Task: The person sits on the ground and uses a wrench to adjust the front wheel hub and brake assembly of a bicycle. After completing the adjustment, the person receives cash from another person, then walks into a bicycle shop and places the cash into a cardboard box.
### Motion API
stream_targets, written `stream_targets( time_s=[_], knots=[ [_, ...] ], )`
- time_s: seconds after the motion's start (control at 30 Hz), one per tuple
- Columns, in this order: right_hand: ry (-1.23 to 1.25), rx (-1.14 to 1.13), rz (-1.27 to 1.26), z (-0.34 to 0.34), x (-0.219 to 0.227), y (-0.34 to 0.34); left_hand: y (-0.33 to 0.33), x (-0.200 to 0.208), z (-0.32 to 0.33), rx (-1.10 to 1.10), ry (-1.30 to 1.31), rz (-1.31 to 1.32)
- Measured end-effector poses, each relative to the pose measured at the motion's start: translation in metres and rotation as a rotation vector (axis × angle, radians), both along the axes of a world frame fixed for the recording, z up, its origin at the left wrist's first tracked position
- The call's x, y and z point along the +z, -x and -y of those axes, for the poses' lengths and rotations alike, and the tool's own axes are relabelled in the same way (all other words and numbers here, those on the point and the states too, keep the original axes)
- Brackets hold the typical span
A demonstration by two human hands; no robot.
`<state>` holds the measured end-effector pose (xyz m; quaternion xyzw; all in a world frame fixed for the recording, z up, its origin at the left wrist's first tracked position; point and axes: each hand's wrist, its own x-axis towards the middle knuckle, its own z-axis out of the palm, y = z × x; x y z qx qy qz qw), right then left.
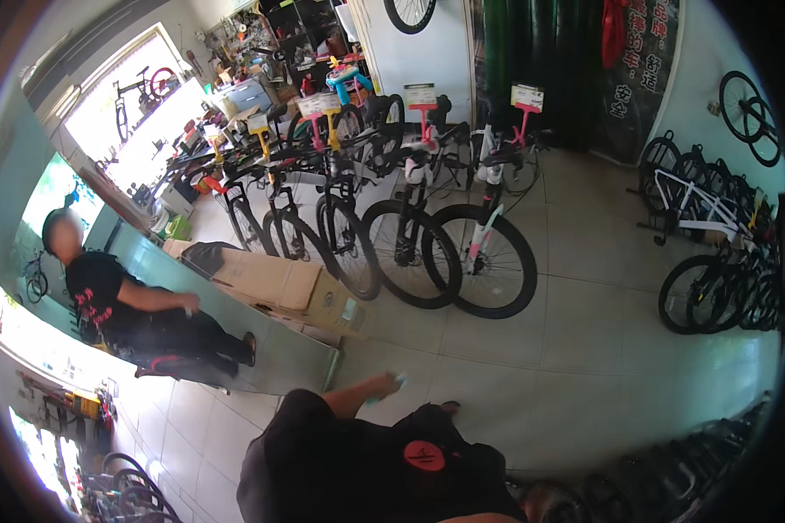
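My left hand (378, 386) reaches out in front of my dark shirt (349, 471), its fingers closed around a small whitish-green thing (399, 378). That thing is too small and blurred to name; it looks soft, like a crumpled wipe. Below the hand lies the tiled floor (488, 375). Nearest to it are the end of a pale bench (296, 362) and a long cardboard box (270, 283). Only a strip of bare skin shows at the lower edge on my right side, and I do not see my right hand.
Several bicycles (488, 261) with sign holders stand in a row ahead. More bicycles (698, 227) line the right wall. Another person (105, 296) in dark clothes sits on the left by the bench. Dark round shapes (663, 466), perhaps tyres, fill the lower right.
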<state>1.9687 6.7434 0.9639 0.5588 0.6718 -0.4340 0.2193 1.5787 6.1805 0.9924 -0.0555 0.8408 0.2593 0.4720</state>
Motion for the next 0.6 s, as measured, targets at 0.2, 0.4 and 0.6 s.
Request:
stream_targets(
  time_s=[0.2, 0.4, 0.6],
  knots=[
    [0.119, 0.080, 0.030, -0.147, 0.024, 0.062, 0.188, 0.128, -0.276, 0.177, -0.285, -0.319],
    [0.139, 0.159, 0.038, -0.364, 0.014, 0.101, 0.129, 0.104, -0.404, 0.363, -0.129, -0.191],
    [-0.024, 0.074, -0.108, -0.587, 0.041, 0.182, -0.048, 0.049, -0.471, 0.474, 0.378, 0.165]
  ],
)
